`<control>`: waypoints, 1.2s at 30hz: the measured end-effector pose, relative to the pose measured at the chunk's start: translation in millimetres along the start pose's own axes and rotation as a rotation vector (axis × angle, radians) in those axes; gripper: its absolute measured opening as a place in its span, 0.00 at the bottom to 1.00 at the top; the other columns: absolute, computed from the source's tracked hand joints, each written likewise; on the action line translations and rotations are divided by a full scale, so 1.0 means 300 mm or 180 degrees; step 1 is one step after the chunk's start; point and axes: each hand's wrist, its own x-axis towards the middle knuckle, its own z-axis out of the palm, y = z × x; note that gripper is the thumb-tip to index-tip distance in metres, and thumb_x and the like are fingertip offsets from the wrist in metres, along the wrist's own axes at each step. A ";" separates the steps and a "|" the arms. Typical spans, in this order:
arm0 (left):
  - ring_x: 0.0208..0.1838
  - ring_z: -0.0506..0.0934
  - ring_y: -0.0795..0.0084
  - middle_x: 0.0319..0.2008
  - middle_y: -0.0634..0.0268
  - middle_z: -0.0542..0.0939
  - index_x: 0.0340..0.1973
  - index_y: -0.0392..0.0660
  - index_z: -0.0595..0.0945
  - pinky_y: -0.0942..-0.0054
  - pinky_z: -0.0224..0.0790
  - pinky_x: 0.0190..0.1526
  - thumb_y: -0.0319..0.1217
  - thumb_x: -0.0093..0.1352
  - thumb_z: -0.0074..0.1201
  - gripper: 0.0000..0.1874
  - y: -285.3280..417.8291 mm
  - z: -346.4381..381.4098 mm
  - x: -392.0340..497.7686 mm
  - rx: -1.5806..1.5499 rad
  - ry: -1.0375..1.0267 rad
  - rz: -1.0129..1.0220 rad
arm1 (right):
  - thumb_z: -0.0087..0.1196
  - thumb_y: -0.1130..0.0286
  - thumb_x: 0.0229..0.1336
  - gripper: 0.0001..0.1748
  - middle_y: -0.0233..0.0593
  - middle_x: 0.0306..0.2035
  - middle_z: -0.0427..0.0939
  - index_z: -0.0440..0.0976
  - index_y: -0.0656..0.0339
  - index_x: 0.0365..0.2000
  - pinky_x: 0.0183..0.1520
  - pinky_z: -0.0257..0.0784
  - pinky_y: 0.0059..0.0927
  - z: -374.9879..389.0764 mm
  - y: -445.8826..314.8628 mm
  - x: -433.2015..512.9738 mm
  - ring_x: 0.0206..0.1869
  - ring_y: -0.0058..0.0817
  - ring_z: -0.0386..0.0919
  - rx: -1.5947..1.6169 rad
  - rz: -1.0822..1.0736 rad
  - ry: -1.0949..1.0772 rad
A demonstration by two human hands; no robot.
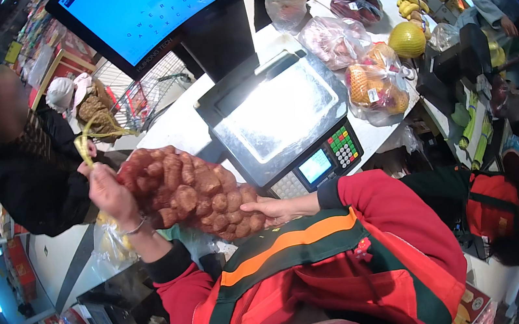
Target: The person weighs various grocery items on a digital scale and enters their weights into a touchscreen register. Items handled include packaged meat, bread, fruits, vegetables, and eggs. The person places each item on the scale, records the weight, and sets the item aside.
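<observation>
A red mesh bag of knobbly brown root vegetables (194, 190) hangs between my hands, left of the weighing scale. At its gathered top, my left hand (113, 193) is closed on the mesh, with a yellow tie (84, 146) sticking up above the fingers. My right hand (278, 208) holds the lower end of the bag, thumb on top and the other fingers hidden. Nothing lies on the bare metal pan of the scale (277, 110), which reflects bright light. Its lit display (315, 167) and keypad (343, 147) face me.
A large touch screen (171, 11) stands behind the scale. Plastic bags of fruit (374, 83), a netted pomelo (406, 39) and bananas (411, 5) sit to the right. One person in dark clothes (40, 176) stands at left beside a wire shopping cart (152, 92); other people are nearby.
</observation>
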 end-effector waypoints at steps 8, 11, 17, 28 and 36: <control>0.22 0.52 0.79 0.17 0.73 0.53 0.20 0.48 0.58 0.76 0.48 0.26 0.31 0.76 0.35 0.19 0.439 -0.117 0.155 -0.2063 0.0326 -0.0521 | 0.42 0.49 0.65 0.31 0.36 0.53 0.70 0.58 0.51 0.64 0.45 0.71 0.25 0.017 -0.386 -0.421 0.46 0.20 0.72 -0.1637 -0.0996 0.0167; 0.22 0.56 0.79 0.18 0.73 0.57 0.22 0.48 0.61 0.77 0.53 0.27 0.32 0.77 0.35 0.17 0.369 -0.023 0.063 -0.2811 -0.0002 -0.0880 | 0.38 0.49 0.66 0.30 0.32 0.48 0.73 0.59 0.50 0.64 0.43 0.68 0.23 -0.083 -0.622 -0.598 0.40 0.16 0.70 -0.1681 -0.1498 0.0963; 0.25 0.68 0.77 0.22 0.71 0.68 0.25 0.50 0.68 0.74 0.66 0.29 0.38 0.76 0.36 0.16 0.063 0.410 -0.278 -0.3437 0.1032 -0.3061 | 0.45 0.46 0.64 0.30 0.35 0.50 0.75 0.69 0.60 0.55 0.56 0.63 0.26 -0.225 -1.008 -0.752 0.52 0.23 0.71 -0.3157 -0.2070 0.1819; 0.28 0.74 0.73 0.25 0.69 0.72 0.31 0.46 0.72 0.69 0.71 0.33 0.27 0.68 0.50 0.03 -0.224 0.518 -0.681 -0.2773 0.0715 -0.3510 | 0.48 0.43 0.58 0.31 0.50 0.38 0.81 0.79 0.63 0.39 0.48 0.71 0.34 -0.206 -1.251 -0.736 0.44 0.43 0.79 -0.5964 -0.2016 0.3740; 0.36 0.75 0.69 0.34 0.61 0.76 0.39 0.45 0.73 0.70 0.70 0.42 0.36 0.70 0.47 0.09 -0.251 0.164 -0.778 -0.3118 0.1912 -0.3889 | 0.61 0.56 0.51 0.23 0.45 0.59 0.65 0.74 0.56 0.46 0.60 0.59 0.39 0.321 -1.256 -0.564 0.58 0.42 0.63 -0.7130 -0.6157 0.2132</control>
